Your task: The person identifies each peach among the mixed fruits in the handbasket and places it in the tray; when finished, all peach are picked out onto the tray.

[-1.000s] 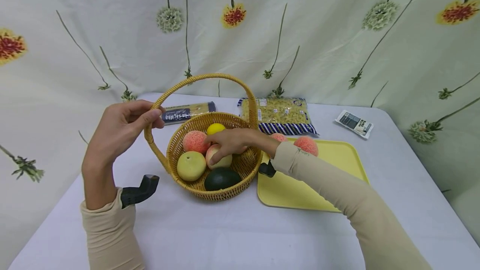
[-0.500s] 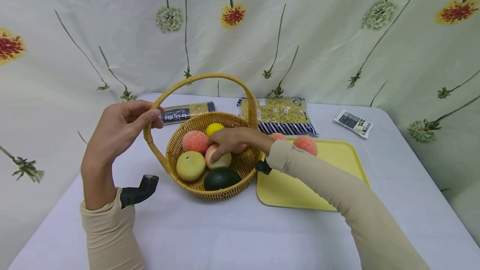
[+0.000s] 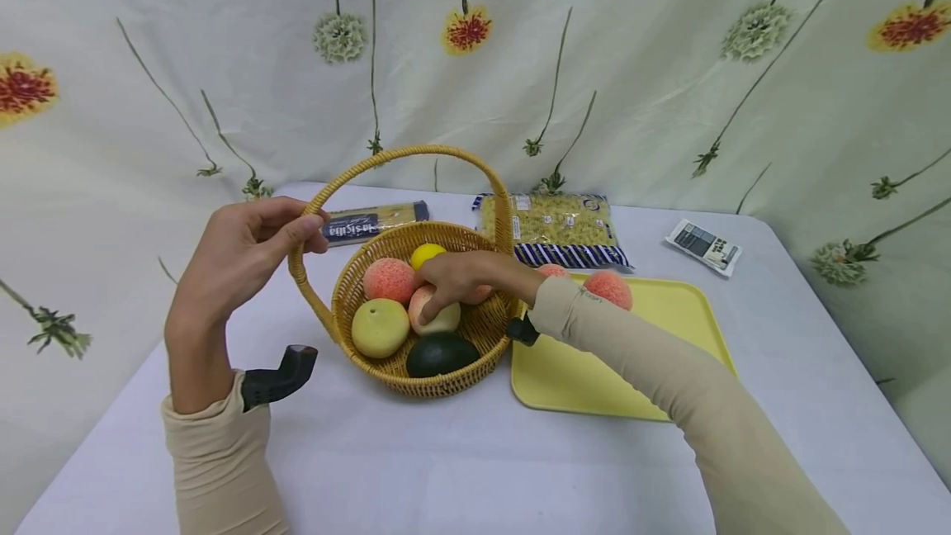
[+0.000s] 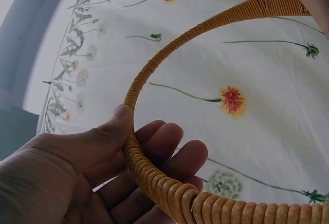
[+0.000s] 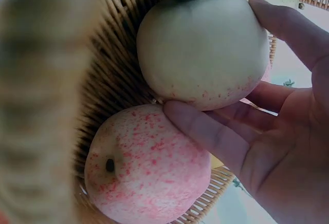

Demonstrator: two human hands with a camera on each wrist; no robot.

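Clock = head view from basket centre, 12 pointing away from the wearer. Basket [image 3: 438,387] is sitting on the white cloth. Left hand [image 3: 239,249] is pinching the handle [image 3: 427,149] at 10, thumb against fingers. Right hand [image 3: 448,274] is reaching in from 3 and gripping the pale fruit [image 3: 447,319] near centre, thumb one side, fingers the other.

Around it: pink fruit [image 3: 390,280] lying at 10, yellow fruit [image 3: 427,254] at 12, pale green fruit [image 3: 380,329] at 8, dark green fruit [image 3: 442,355] at 6, speckled fruit [image 5: 154,167] at 2, partly under the wrist. Tray [image 3: 594,374] is lying at 3–4.

Risks, my read:
- Fingers are sitting between pale and speckled fruit; lifting could be dragging the neighbour along.
- Pale fruit is looking smooth and round; an uneven pinch could be letting it roll.
- Black wrist mount [image 3: 523,331] is hanging just beside the rim; a low exit could be snagging it.
- Left is holding one side only; a sideways pull could be tipping the basket.
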